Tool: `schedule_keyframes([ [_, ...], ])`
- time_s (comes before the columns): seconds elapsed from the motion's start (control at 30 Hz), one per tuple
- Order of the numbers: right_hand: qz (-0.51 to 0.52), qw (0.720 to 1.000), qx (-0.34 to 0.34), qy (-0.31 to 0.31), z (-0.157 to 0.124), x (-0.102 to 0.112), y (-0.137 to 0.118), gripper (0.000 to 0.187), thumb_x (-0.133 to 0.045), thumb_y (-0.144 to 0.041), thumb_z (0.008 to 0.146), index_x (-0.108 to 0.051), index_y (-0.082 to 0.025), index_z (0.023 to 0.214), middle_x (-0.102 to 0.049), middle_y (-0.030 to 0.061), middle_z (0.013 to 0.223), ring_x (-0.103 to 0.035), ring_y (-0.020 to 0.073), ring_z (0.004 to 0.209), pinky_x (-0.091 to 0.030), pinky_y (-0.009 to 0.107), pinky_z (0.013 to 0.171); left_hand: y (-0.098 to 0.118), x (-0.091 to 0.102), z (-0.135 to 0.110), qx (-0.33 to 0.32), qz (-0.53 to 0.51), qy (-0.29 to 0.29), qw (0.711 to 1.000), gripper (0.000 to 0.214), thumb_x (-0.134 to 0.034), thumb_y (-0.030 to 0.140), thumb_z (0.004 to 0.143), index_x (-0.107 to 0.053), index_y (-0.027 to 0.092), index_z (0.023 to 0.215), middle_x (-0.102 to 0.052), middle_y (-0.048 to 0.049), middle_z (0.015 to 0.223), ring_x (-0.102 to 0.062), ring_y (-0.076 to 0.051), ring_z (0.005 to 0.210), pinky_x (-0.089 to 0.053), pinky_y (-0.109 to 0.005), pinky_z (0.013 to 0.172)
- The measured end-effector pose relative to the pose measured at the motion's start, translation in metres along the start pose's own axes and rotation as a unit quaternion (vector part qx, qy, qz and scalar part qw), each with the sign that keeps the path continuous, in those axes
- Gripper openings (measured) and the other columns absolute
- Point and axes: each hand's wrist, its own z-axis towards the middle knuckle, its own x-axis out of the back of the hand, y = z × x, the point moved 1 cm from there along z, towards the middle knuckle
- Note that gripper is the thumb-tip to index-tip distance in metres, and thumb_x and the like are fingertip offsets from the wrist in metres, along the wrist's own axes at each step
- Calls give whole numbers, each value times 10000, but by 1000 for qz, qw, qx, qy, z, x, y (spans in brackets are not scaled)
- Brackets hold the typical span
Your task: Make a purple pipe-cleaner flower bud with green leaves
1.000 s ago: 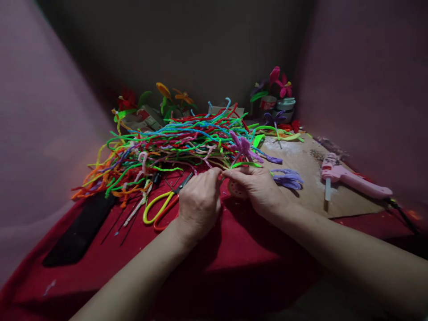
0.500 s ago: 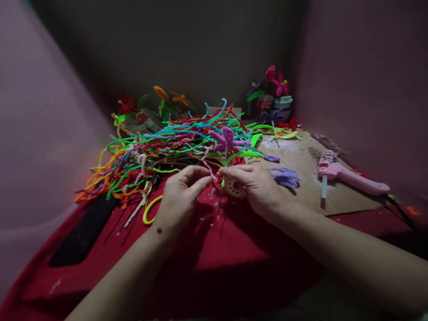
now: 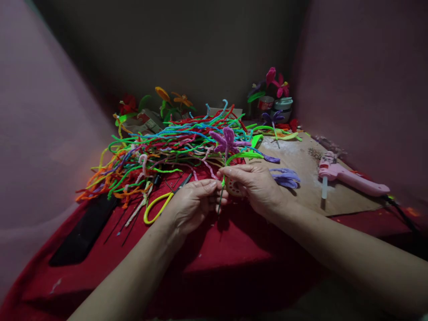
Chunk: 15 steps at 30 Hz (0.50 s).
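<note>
My right fingers (image 3: 238,172) pinch the flower (image 3: 228,141) by its stem (image 3: 224,180), scissors (image 3: 170,195) lie left of it, and whether my left fingers (image 3: 206,189), below it, grip anything, I cannot tell.

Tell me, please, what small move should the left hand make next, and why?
Perhaps wind the green strip further down the stem: its lower part shows dark and bare, the right hand pinches it below the flower, and the left hand is close.

the bench (image 3: 234,263) is covered with red cloth (image 3: 80,278); on it lie a big heap of colourful fuzzy stems (image 3: 187,138), a flat black object (image 3: 83,232), scissors (image 3: 170,196) and a brown board (image 3: 307,187).
</note>
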Motion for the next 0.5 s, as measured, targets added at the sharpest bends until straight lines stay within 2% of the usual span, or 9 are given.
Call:
schedule_keyframes([
  [0.17,-4,1000,3,-6,-2,-2,-2,179,-672,-314,690,-709,-146,736,-620,12,527,-527,94,432,-423,209,410,-3,0,1,3,-22,-3,1000,27,-590,137,764,-608,117,764,-622,-28,652,-578,-97,549,-443,-204,513],
  [0.5,-38,999,19,-7,-4,-3,-4,192,-666,-313,699,-667,-133,631,-533,-20,470,-432,63,409,-329,194,397,-5,-1,1,-34,48,-3,998,113,-638,224,730,-601,119,713,-597,-11,610,-529,-81,514,-397,-204,515],
])
